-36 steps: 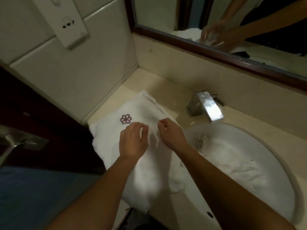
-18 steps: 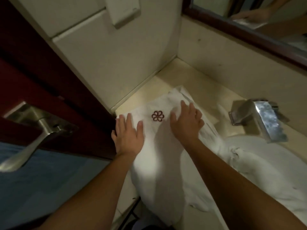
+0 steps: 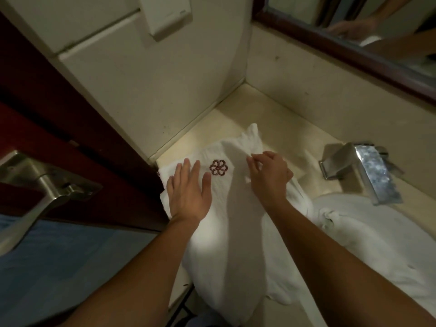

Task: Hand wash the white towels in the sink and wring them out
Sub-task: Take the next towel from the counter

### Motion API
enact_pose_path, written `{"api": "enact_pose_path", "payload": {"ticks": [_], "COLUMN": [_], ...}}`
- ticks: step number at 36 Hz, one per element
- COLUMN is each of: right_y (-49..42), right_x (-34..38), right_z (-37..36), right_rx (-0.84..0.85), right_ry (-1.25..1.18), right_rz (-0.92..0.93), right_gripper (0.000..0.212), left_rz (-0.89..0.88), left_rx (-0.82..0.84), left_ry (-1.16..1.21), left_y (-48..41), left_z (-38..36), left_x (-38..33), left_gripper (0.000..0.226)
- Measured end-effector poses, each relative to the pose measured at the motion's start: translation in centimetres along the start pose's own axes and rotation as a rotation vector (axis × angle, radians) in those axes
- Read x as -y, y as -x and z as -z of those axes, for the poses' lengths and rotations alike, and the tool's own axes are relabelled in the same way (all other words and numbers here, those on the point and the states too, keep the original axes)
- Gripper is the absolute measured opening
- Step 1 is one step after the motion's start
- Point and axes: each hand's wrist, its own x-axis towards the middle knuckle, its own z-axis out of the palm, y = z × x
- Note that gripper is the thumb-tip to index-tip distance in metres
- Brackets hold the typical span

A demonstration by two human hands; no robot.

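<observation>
A white towel (image 3: 226, 232) with a dark red flower emblem (image 3: 219, 168) lies spread on the beige counter (image 3: 290, 138) left of the sink, its near end hanging over the counter's front edge. My left hand (image 3: 188, 194) rests flat on the towel's left side, fingers straight. My right hand (image 3: 269, 173) pinches a raised fold of the same towel just right of the emblem. More white towel (image 3: 368, 244) lies bunched in the sink at the right.
A chrome faucet (image 3: 363, 171) stands behind the sink at the right. A dark red door with a metal lever handle (image 3: 35, 185) is close on the left. A wood-framed mirror (image 3: 342, 50) runs along the back wall. A white wall fixture (image 3: 165, 15) hangs above the corner.
The view swung left toward the door. Both hands went from gripping the towel to lying flat on it; now my right hand's fingers have curled and lifted a fold.
</observation>
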Motion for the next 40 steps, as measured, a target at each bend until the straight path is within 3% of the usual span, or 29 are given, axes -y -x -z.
{"api": "enact_pose_path", "payload": {"ticks": [7,13,18,22,27,33,40], "right_y": [0.8,1.3,1.5,1.7,2.5,3.7,5.3], "right_x": [-0.4,-1.5,-2.5,-3.5,-4.7,-6.1,-9.0], "right_z": [2.0,4.0,5.7,7.0,8.7,11.9,14.4], "right_rx": [-0.082,-0.180,-0.209,-0.200,-0.180,-0.244,-0.230], "right_ry": [-0.390,-0.342,-0.354,-0.374,-0.460,-0.467,-0.368], "right_rz": [0.058,0.209,0.176,0.125,0.023,0.040,-0.010], "right_gripper": [0.020,0.014,0.010,0.009,0.011,0.011,0.022], "left_rz": [-0.033,-0.110,-0.194,-0.198,-0.350,-0.437,-0.476], "left_rx": [-0.041,-0.045,-0.169,-0.158,-0.115,-0.057,-0.116], "left_ry": [0.091,0.192,0.215,0.408,0.572,0.637,0.482], "left_y": [-1.9,-4.9,-4.6,-3.5,-2.3,-0.2,1.4], "left_z": [0.4,1.0,1.1,1.4,2.4,3.3,3.0], "left_x": [-2.2,-4.9,-7.5,-9.5,-12.8,-17.5,-20.2], "left_gripper": [0.094,0.093,0.063,0.051,0.048,0.044,0.052]}}
